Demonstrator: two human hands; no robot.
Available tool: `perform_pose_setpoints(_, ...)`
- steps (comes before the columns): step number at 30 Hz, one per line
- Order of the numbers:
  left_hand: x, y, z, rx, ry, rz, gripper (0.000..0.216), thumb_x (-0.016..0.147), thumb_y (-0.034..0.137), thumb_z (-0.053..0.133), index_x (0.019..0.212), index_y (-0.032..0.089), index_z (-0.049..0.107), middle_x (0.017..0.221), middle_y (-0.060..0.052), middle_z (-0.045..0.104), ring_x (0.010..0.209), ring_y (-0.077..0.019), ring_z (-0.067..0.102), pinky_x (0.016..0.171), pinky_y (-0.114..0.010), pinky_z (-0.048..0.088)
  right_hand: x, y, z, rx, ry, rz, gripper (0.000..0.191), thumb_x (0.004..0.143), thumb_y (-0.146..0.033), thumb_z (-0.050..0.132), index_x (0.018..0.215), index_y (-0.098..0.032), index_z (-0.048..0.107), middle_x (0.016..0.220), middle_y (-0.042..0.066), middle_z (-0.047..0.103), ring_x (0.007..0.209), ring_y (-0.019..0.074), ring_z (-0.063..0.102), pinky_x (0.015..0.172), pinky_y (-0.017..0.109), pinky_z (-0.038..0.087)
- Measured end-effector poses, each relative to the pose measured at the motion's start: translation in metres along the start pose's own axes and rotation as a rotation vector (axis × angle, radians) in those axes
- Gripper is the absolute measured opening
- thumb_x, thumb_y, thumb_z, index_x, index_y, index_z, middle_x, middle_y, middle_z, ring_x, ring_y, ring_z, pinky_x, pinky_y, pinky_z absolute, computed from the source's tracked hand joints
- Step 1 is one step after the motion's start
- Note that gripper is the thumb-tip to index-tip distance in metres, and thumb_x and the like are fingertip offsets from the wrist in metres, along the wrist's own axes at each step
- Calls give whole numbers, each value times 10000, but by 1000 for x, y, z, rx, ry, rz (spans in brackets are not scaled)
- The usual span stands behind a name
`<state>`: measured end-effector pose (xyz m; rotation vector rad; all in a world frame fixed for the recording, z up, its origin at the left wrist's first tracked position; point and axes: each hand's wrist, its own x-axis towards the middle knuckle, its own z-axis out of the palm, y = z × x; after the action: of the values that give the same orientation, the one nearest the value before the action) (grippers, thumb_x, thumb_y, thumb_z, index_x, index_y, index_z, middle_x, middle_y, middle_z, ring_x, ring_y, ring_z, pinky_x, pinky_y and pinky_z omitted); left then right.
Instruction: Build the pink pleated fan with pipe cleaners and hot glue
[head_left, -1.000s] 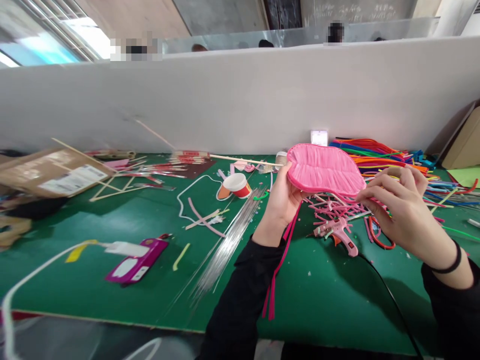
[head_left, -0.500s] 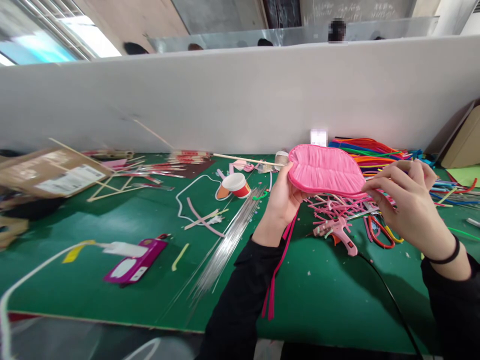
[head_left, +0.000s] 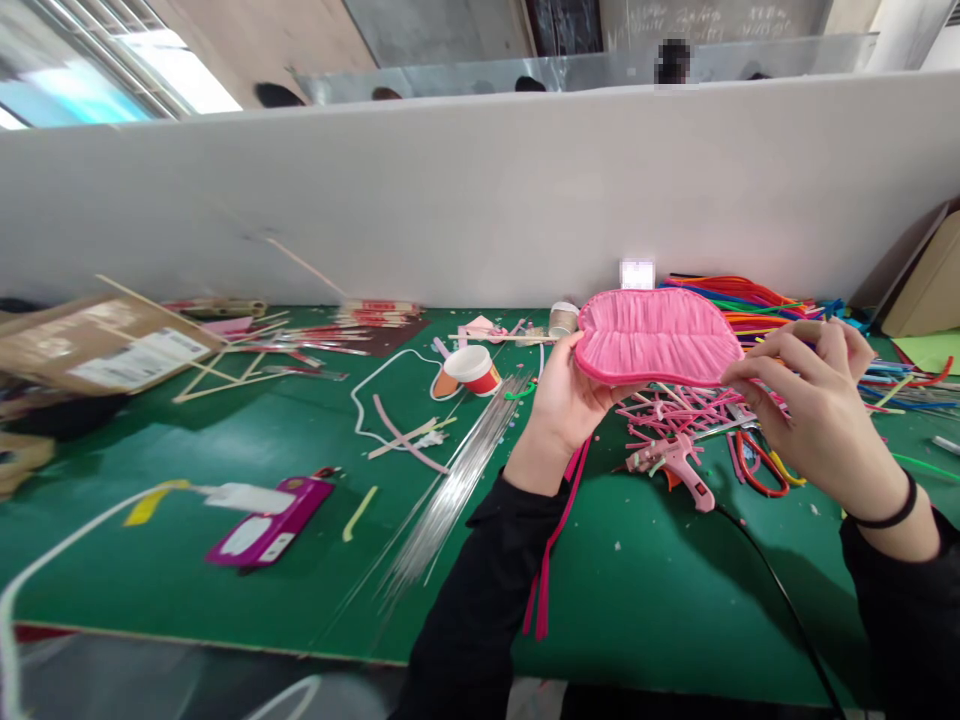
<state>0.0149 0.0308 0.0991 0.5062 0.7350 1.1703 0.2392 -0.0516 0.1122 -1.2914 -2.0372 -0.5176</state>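
A pink petal-shaped piece (head_left: 660, 335), its face in gathered folds inside a darker pink rim, is held up above the table. My left hand (head_left: 566, 400) grips it from below at its left end, thumb on the near edge. At the right tip, my right hand (head_left: 806, 385) pinches the rim between thumb and fingers. A thin pale stick (head_left: 499, 338) runs left from beside my left hand; whether it is held is unclear. Dark pink strips (head_left: 551, 540) lie below my left wrist. Under the piece are a pile of short pink strips (head_left: 675, 410) and a pink glue gun (head_left: 675, 465).
Scissors with red and yellow handles (head_left: 761, 465) lie right of the glue gun. Thin metal wires (head_left: 457, 480), a paper cup (head_left: 474, 370) and a purple phone-like item (head_left: 274, 525) are to the left. Coloured pipe cleaners (head_left: 739, 300) lie behind. A white partition (head_left: 375, 200) stands at the back.
The pink piece has tilted slightly and its right end has moved a little to the right. The pale stick now reaches less far left and lies lower in view. Both hands keep their grip.
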Motion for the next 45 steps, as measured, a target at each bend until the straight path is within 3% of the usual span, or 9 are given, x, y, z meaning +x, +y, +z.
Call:
perform_pose_setpoints(5, -2, -2, 1, -2, -80, -33, 270, 893, 350, 477, 947, 154, 656, 810, -90, 735, 749, -240, 706, 665, -412, 659, 0, 0, 1, 10, -2, -6, 142, 946, -191, 604, 934, -276, 717, 962, 56, 683, 1092, 304, 540, 999, 571, 350)
perform_pose_setpoints(17, -9, -6, 4, 60, -136, 5, 264, 815, 407, 545, 926, 196, 658, 902, -90, 732, 940, -307, 700, 685, -419, 631, 1, -3, 1, 32, -8, -21, 160, 968, -202, 571, 908, -271, 703, 921, 54, 666, 1070, 292, 522, 1005, 551, 320)
perform_pose_setpoints(22, -9, -6, 4, 47, -196, 32, 366, 774, 468, 607, 1011, 195, 660, 958, -114, 734, 998, -322, 685, 734, -416, 626, 1, -2, 0, 46, -10, -27, 155, 960, -195, 580, 922, -279, 705, 926, 50, 668, 1067, 289, 528, 1003, 545, 321)
perform_pose_setpoints(28, -10, -7, 3, 52, -223, 61, 292, 760, 386, 597, 995, 218, 644, 893, -86, 718, 902, -288, 685, 697, -396, 615, 1, -5, -1, 81, -15, -21, 124, 956, -214, 602, 929, -276, 706, 940, 44, 680, 1050, 281, 524, 993, 522, 335)
perform_pose_setpoints(38, -3, -10, -5, 70, -265, 83, 336, 793, 457, 572, 1004, 201, 627, 925, -80, 714, 935, -285, 672, 757, -421, 601, 3, -7, -1, 120, -17, -67, 125, 965, -207, 588, 913, -248, 695, 914, 42, 699, 1012, 266, 523, 971, 511, 348)
perform_pose_setpoints(45, -4, -9, -5, 53, -245, 67, 336, 790, 473, 571, 968, 200, 650, 899, -85, 721, 896, -285, 677, 693, -390, 598, 2, -8, 2, 108, -17, -70, 158, 968, -190, 570, 899, -248, 699, 932, 45, 702, 1025, 267, 525, 964, 500, 339)
